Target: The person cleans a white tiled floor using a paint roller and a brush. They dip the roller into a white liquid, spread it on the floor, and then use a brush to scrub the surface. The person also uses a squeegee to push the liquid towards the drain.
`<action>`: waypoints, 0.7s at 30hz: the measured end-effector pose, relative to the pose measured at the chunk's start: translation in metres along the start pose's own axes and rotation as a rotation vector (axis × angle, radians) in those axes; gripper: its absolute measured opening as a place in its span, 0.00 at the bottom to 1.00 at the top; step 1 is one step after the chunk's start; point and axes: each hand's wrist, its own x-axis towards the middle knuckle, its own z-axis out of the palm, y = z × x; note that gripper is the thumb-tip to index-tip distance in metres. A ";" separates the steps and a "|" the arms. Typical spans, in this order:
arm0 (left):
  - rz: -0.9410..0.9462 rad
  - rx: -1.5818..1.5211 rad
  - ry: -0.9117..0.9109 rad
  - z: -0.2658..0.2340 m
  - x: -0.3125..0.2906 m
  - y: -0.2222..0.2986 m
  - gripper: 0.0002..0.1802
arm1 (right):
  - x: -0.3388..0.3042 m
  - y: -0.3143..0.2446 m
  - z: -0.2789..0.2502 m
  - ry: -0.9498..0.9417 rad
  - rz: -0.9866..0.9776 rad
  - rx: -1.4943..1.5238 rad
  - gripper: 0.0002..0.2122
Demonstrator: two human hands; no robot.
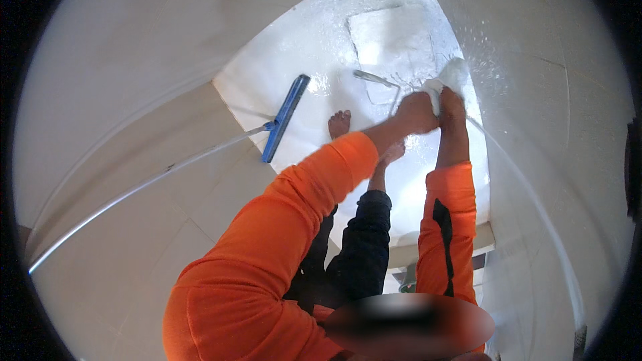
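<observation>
My left hand (416, 112) is closed, low over the wet white floor (321, 47). Right beside it, my right hand (451, 103) is also closed. A small white thing (433, 85) shows between the two hands; its kind I cannot make out. Water splashes and froths around them. From the right, a pale hose (528, 190) runs up to my right wrist, and its end is hidden there. Just beyond my left hand, a grey-handled tool (374, 79) with a thin bent rod lies over the floor.
A blue floor squeegee (284, 120) on a long metal pole stands at the left. Farther out, a white square panel (394, 37) lies in the wet floor. My bare feet (340, 124) are on it too. Tiled walls (548, 93) close in on both sides.
</observation>
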 end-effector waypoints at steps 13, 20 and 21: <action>0.093 0.149 -0.165 -0.014 -0.010 -0.001 0.18 | 0.040 0.032 -0.018 -0.351 -0.083 0.994 0.11; -0.133 -0.565 -0.560 -0.014 0.023 -0.031 0.29 | 0.058 0.062 -0.043 -0.732 -0.466 0.981 0.13; -0.211 -0.697 -0.631 -0.020 0.025 -0.037 0.29 | 0.052 0.059 -0.035 -0.654 -0.446 0.945 0.13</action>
